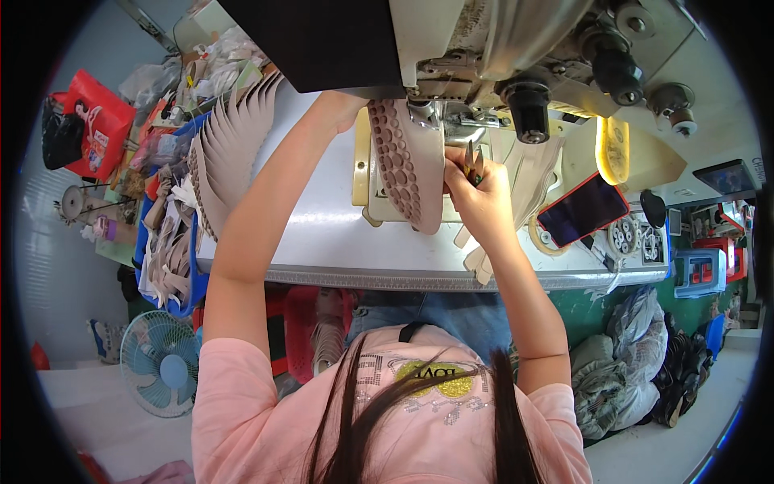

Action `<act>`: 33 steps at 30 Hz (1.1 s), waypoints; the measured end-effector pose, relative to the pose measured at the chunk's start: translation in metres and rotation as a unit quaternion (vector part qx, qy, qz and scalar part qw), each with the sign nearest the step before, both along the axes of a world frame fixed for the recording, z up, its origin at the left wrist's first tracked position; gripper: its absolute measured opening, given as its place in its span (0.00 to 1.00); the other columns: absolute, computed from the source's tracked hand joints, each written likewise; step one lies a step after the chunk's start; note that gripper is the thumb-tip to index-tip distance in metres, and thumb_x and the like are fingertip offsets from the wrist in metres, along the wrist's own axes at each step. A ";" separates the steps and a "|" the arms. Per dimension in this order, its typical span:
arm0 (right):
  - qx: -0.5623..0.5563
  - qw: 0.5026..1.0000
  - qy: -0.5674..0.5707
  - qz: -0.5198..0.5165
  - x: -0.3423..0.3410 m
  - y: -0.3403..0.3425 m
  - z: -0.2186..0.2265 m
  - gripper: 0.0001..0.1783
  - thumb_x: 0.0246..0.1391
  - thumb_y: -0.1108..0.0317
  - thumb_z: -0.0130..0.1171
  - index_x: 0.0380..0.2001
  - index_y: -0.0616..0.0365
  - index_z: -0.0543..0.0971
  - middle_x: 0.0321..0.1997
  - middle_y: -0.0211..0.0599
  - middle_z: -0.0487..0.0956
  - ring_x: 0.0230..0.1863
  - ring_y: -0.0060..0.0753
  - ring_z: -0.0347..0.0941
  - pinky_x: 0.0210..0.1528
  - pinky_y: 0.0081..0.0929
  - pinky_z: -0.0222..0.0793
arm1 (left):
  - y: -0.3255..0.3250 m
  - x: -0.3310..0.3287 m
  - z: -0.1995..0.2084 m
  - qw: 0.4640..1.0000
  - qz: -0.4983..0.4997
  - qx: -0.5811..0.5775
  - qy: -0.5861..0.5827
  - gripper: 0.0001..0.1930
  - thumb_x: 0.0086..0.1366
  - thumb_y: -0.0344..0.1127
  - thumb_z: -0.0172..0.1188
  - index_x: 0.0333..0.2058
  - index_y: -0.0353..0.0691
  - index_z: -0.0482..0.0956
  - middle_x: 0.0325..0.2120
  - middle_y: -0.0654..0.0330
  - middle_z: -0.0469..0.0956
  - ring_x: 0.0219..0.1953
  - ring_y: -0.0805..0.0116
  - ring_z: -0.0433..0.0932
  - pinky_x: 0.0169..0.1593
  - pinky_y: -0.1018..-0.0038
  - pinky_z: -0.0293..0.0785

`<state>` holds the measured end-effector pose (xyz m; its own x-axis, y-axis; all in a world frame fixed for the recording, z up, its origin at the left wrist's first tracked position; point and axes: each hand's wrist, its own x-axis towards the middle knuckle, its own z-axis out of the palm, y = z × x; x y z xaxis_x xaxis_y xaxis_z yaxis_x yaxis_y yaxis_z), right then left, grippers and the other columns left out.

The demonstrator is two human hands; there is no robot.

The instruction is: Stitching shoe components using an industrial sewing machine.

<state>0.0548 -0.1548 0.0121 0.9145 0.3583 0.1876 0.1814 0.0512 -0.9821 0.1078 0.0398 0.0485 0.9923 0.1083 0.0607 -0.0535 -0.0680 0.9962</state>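
Note:
A beige curved piece [399,173], patterned with raised rounded cells, lies under the sewing machine [439,52], beside its metal presser parts [426,113]. My left hand [345,109] is at the far left of this piece, its fingers hidden behind the machine's black panel. Along the right edge of the piece, my right hand [480,194] has its fingers closed around small thread snips [474,160], blades pointing away from me. The thumb side of that hand touches or nearly touches the piece's edge.
A fanned stack of beige pieces [230,145] rests on the table's left, by a blue bin [197,278] of scraps. Beige strips [524,177], a red-edged phone [582,211] and white bobbins [625,234] lie right. A fan [165,363] stands lower left.

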 end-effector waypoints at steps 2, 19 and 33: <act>0.036 0.999 0.013 -0.004 0.002 0.001 -0.001 0.09 0.49 0.73 0.45 0.30 0.64 0.75 0.15 0.25 0.69 0.15 0.11 0.59 0.16 0.11 0.52 | 0.001 0.003 0.000 1.000 0.005 0.021 -0.017 0.15 0.52 0.32 0.55 0.40 0.40 0.70 0.39 0.64 0.69 0.40 0.70 0.66 0.41 0.72 0.63; -0.092 0.986 -0.020 -0.135 0.031 -0.061 -0.032 0.08 0.47 0.70 0.51 0.26 0.64 0.76 0.16 0.27 0.72 0.20 0.15 0.66 0.24 0.15 0.61 | 0.009 -0.016 -0.095 0.937 0.064 0.338 -0.067 0.24 0.56 0.32 0.50 0.51 0.40 0.56 0.44 0.55 0.67 0.41 0.61 0.70 0.39 0.72 0.68; -0.519 0.793 -0.106 -0.301 0.128 -0.054 -0.069 0.14 0.41 0.62 0.53 0.26 0.64 0.74 0.30 0.51 0.74 0.33 0.51 0.71 0.36 0.41 0.66 | -0.004 -0.014 -0.119 0.923 0.324 -0.176 -0.109 0.15 0.62 0.39 0.44 0.41 0.32 0.65 0.38 0.54 0.68 0.40 0.62 0.69 0.39 0.72 0.69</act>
<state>0.1832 -0.2088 -0.0572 0.9660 -0.0697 0.2489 0.0319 -0.9236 -0.3821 0.0941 0.0356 -0.0701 0.6813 0.7253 0.0990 -0.3160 0.1694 0.9335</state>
